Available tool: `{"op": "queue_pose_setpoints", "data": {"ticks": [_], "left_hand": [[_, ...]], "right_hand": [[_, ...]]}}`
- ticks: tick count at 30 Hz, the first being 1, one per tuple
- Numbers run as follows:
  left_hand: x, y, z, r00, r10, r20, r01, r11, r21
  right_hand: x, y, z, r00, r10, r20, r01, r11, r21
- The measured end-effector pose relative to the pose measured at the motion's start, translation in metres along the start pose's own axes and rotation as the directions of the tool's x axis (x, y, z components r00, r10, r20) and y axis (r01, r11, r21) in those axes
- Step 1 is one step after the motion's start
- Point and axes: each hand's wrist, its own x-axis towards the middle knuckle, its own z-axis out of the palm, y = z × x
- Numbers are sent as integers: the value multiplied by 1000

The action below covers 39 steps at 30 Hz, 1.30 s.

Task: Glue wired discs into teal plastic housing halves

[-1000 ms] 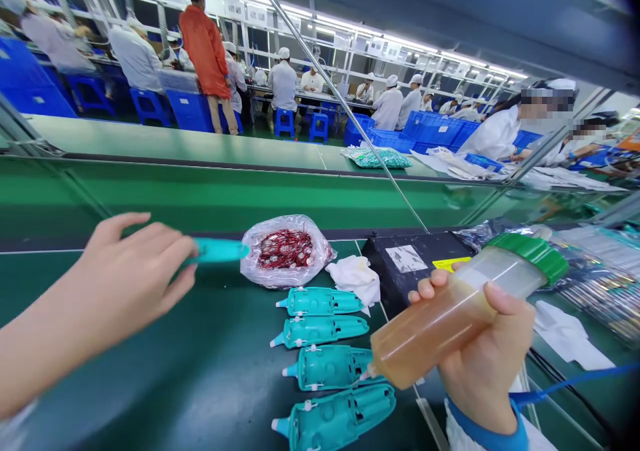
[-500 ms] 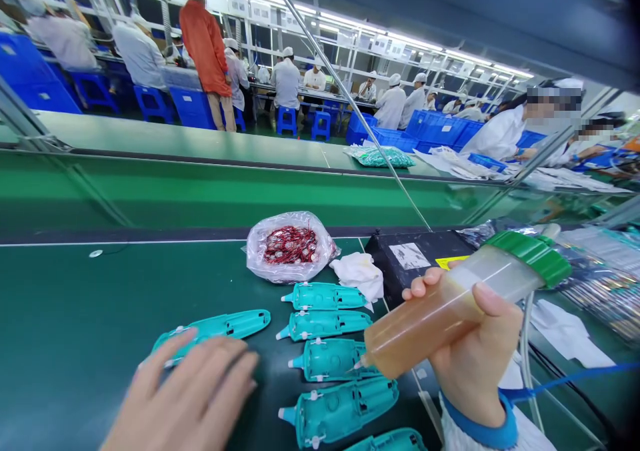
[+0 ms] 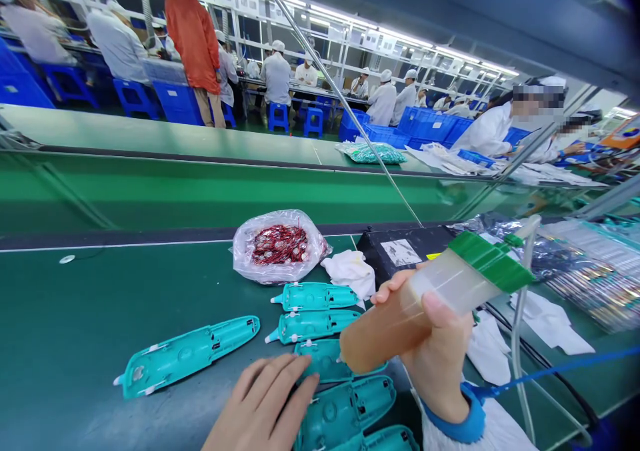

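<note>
My right hand (image 3: 437,344) is wrapped round a clear syringe barrel (image 3: 395,317) of amber fluid with a green cap, tilted down to the left over the teal shells; its tip is hidden. My left hand (image 3: 270,397) reaches over the left ends of the lower shells, fingers extended and slightly spread, covering part of the third shell (image 3: 325,359) and the fourth shell (image 3: 350,407). Above them lie two more teal shells (image 3: 317,296). A single teal shell (image 3: 190,356) lies apart on the left, with a round disc in its left end.
A plastic bag of red wires (image 3: 280,247) sits behind the shells, beside a crumpled white cloth (image 3: 353,271). A black box (image 3: 400,251), a hose and bundled parts (image 3: 595,277) are at the right. People sit at benches beyond the green ledge (image 3: 200,137).
My left hand has moved right, off the single shell, to the lower shells in the column. My right hand and the syringe have shifted left. The view has turned slightly.
</note>
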Motion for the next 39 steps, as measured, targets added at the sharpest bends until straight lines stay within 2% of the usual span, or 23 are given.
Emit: {"op": "queue_pose_setpoints", "data": {"ticks": [9, 15, 21, 28, 35, 39], "left_hand": [[3, -6, 9, 996, -82, 29, 83, 994, -65], [2, -4, 12, 996, -80, 38, 83, 993, -84], [-12, 3, 33, 986, -144, -84, 135, 984, -113], [-23, 5, 41, 991, -131, -21, 129, 987, -95], [-22, 5, 40, 994, -112, -11, 111, 988, -107], [-24, 6, 41, 996, -91, -16, 89, 993, -72]], "right_hand": [[-3, 10, 2, 999, -3, 54, 6, 999, -42], [-1, 11, 2, 998, -15, 58, 18, 999, -47], [-3, 10, 1, 997, -1, 81, 7, 997, -72], [-3, 9, 4, 996, 34, 84, -25, 994, -104], [-2, 10, 5, 996, 46, 77, -35, 989, -145], [-3, 9, 5, 993, 15, 115, 0, 992, -128]]}}
